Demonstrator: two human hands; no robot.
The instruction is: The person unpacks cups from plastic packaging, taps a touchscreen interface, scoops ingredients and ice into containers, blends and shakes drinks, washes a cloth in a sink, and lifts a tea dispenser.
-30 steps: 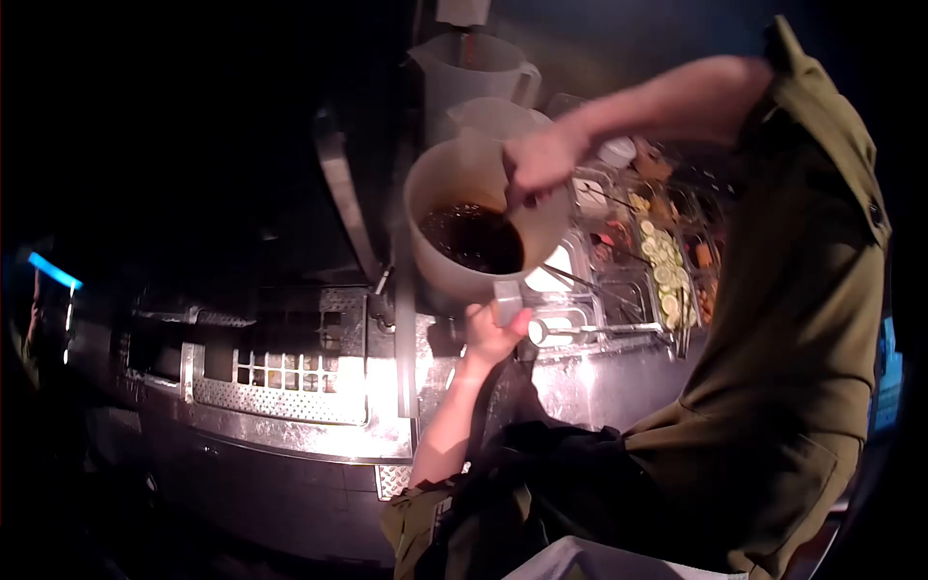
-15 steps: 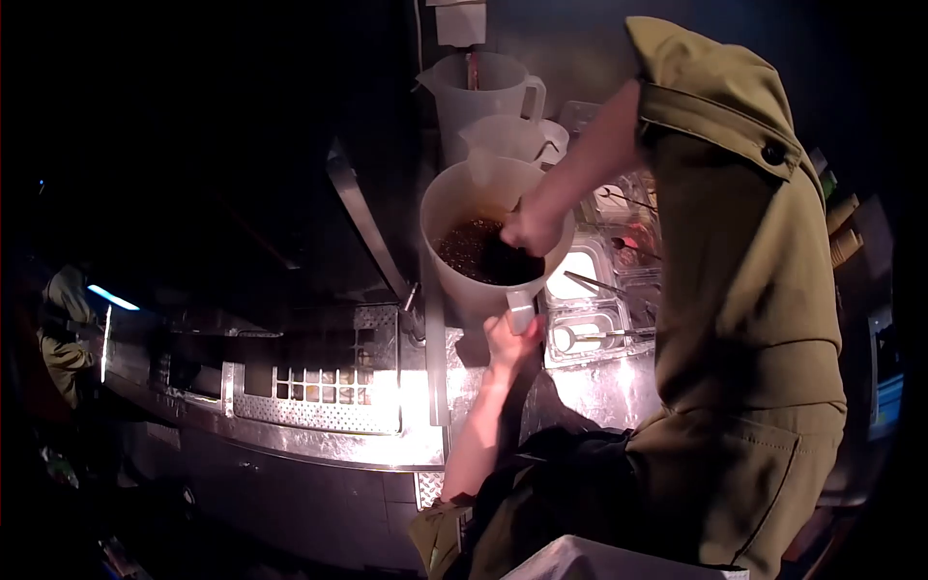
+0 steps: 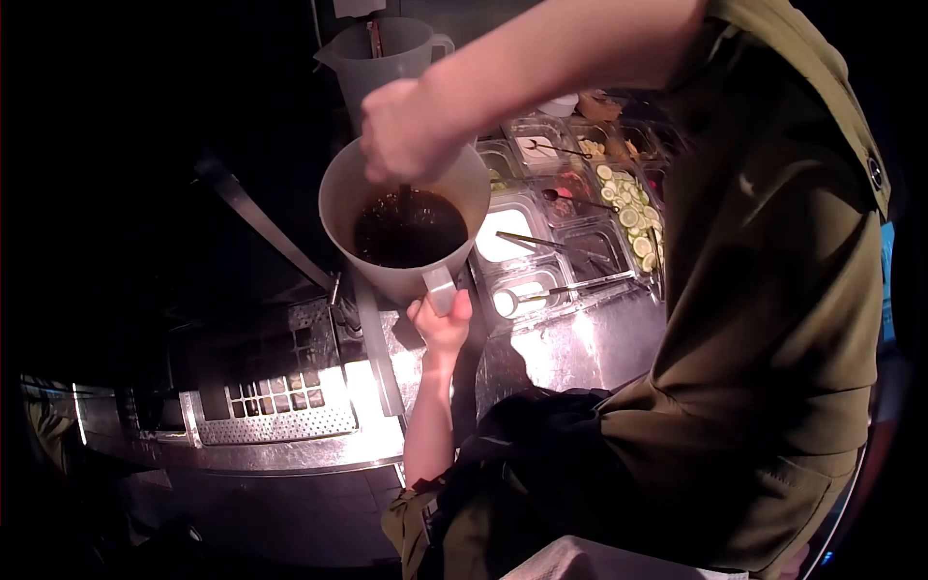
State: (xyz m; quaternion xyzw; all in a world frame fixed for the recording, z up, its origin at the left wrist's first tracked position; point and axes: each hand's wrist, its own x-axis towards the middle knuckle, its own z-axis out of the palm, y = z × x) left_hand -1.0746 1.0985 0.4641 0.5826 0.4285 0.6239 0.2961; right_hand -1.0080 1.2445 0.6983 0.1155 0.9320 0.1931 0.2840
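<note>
A large translucent pitcher (image 3: 340,208) holds dark brown liquid (image 3: 408,232) with bubbles on its surface. My left hand (image 3: 443,324) is wrapped round the pitcher's handle (image 3: 440,290) at the side nearest me. Above the opening, my right hand (image 3: 401,133) is closed round the top of a dark utensil (image 3: 406,193), whose lower part is in the liquid. Most of that utensil is hidden by the fingers and the liquid, so its kind cannot be told.
Another translucent pitcher (image 3: 372,68) stands behind. On the right are tubs with white contents (image 3: 505,232), sliced cucumber or lime (image 3: 633,217), a spoon (image 3: 570,198) and tongs (image 3: 556,246). A perforated metal grate (image 3: 280,425) lies at the left. A metal bar (image 3: 261,222) slants beside the pitcher.
My right hand has risen from low inside the pitcher to above its rim, and the utensil's shaft now shows. My left hand keeps hold of the handle. The view has shifted.
</note>
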